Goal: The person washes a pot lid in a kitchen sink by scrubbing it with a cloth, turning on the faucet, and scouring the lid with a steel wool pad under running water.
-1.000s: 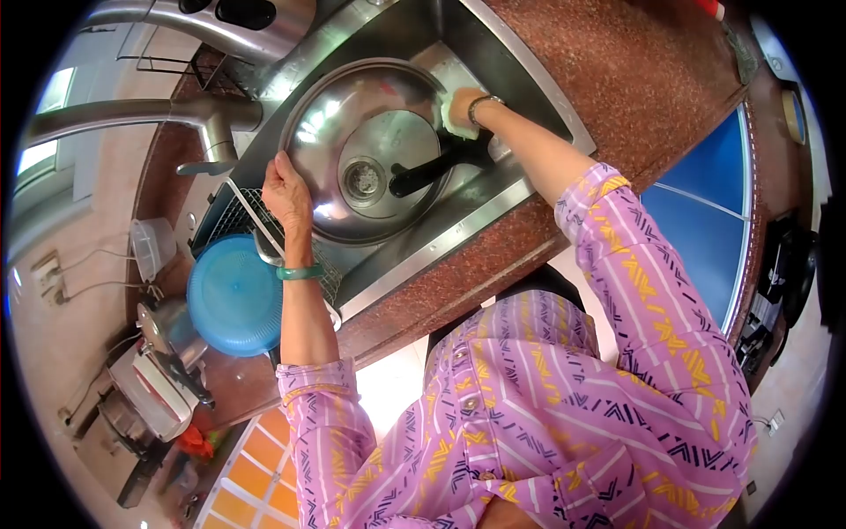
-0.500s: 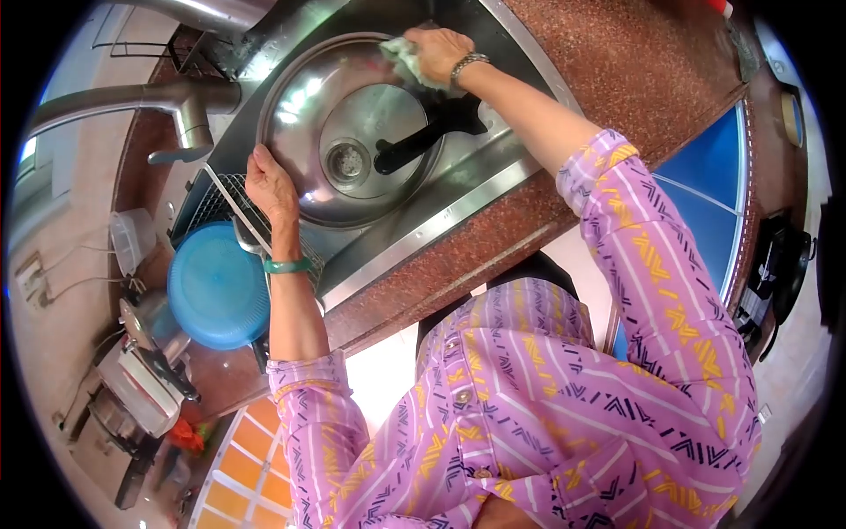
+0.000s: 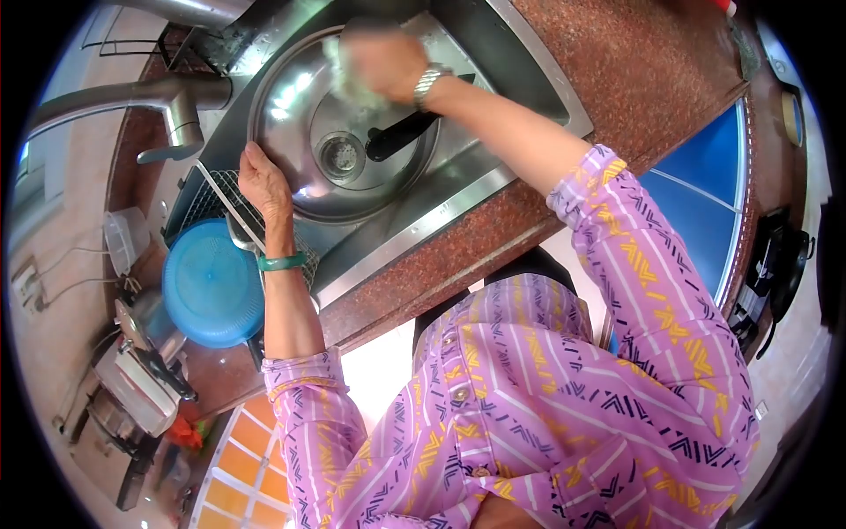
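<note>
We seem mid-wipe, left hand (image 3: 267, 187) gripping the round cookware (image 3: 304, 132), right hand (image 3: 388, 66) clutching the cloth (image 3: 342, 78); what remains we can't tell.

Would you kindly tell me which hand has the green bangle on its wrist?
The left hand wears the green bangle; the right hand has a silvery band instead.

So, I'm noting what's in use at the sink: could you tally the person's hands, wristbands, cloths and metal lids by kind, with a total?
Hands: 2 (left hand, right hand)
Wristbands: 2 (green band, silver band)
Cloths: 1 (pale cloth)
Metal lids: 1 (round lid)
Total: 6
</note>
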Demonstrator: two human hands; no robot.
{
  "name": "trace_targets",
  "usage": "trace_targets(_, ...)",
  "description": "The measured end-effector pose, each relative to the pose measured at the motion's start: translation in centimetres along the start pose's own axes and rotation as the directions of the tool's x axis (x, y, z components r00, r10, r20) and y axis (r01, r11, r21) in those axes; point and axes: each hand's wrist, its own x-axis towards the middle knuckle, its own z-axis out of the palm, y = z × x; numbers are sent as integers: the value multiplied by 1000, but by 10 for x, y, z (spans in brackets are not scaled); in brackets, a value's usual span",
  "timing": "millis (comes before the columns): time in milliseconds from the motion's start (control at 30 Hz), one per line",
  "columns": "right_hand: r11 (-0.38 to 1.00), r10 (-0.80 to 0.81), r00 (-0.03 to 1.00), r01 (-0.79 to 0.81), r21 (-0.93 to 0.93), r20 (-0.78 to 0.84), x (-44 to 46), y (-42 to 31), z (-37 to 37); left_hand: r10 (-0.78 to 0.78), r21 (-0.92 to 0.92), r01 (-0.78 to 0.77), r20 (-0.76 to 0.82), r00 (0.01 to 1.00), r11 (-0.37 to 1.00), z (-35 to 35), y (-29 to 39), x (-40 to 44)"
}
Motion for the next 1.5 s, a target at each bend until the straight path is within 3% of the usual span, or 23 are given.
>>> trace_targets(100, 972, 180, 947, -130, -197, 265, -15, 42, -18, -22, 1, 22, -33, 999, 1000, -2, -13, -1)
trace_targets(167, 901, 366, 882, -255, -352, 296, -15, 70, -14, -19, 11, 19, -40, 999, 1000, -2, -8, -4)
trace_targets(200, 901, 363, 882, -250, -353, 301, -12, 77, -14, -15, 29, 16, -48, 999, 999, -3, -7, -6)
trace_targets(267, 889, 362, 780, -123, -441, 511, -10, 89, -13, -13, 4, 14, -45, 999, 1000, -2, -7, -7)
trace_targets(300, 889, 362, 779, -123, -442, 512, -9, 83, -16, -9, -25, 8, -44, 999, 1000, -1, -8, -6)
trace_targets(367, 918, 186, 806, 62, -393, 562, -9, 71, -19, -15, -38, 14, -36, 999, 999, -3, -10, -7)
trace_targets(433, 916, 127, 824, 116, -385, 552, -7, 63, -30, -13, -53, 12, -21, 1000, 999, -4, -10, -7)
trace_targets(500, 985, 85, 939, -29, -169, 334, -4, 60, -34, -40, -16, 40, -19, 999, 999, -7, -9, -8)
trace_targets(567, 989, 130, 933, -96, -116, 335, 0, 67, -27, -42, -11, 42, -8, 999, 999, -8, -9, -10)
trace_targets(633, 945, 309, 940, -285, -162, 147, -1, 79, -7, -38, -9, 38, -2, 999, 999, -7, -3, -10)
trace_targets(700, 951, 296, 953, -286, -119, 69, 3, 78, 0, 20, -14, -20, -19, 1000, 1000, -7, 2, -13)
trace_targets(800, 998, 52, 997, -53, -20, -58, 15, 43, -14, 13, 9, -13, 0, 1000, 1000, -8, 2, -13)
trace_targets(833, 999, 37, 995, -40, -24, -94, 29, 26, -10, 8, 3, -8, 10, 1000, 1000, -8, 4, -13)
trace_targets(900, 948, -319, 917, 303, -100, -240, 40, 2, -17, 52, -19, -51, 21, 998, 999, -4, 10, -14)
trace_targets(967, 936, -346, 853, 342, -82, -390, 37, -5, -19, 96, -41, -95, 35, 995, 995, -3, 16, -15)
trace_targets(1033, 973, -229, 957, 217, -83, -178, 31, 24, -16, 77, -40, -76, 17, 997, 996, -2, 18, -15)
trace_targets(1067, 995, -39, 983, 21, -102, -179, 30, 49, -1, 75, -42, -74, 16, 997, 996, -3, 19, -14)
trace_targets(1100, 989, -3, 998, -6, -151, -59, 15, 55, -17, 59, -27, -58, 33, 998, 998, -3, 20, -13)
trace_targets(1200, 966, 94, 995, -98, -239, -31, 7, 76, -13, 45, -23, -44, 50, 998, 999, 3, 20, -6)
trace_targets(1267, 910, 183, 972, -110, -399, 150, 14, 72, -22, 50, -25, -48, 57, 997, 999, 4, 19, -4)
trace_targets(1300, 909, 181, 973, -110, -401, 143, 16, 64, -29, 57, 5, -57, 47, 997, 998, 5, 19, -3)
trace_targets(1367, 970, 97, 991, -73, -233, 92, 18, 43, -34, 60, 29, -61, 36, 998, 998, 9, 21, -3)
trace_targets(1500, 953, -296, 935, 276, -123, -197, 44, -7, -10, 54, 64, -59, 68, 996, 996, 10, 33, 0)
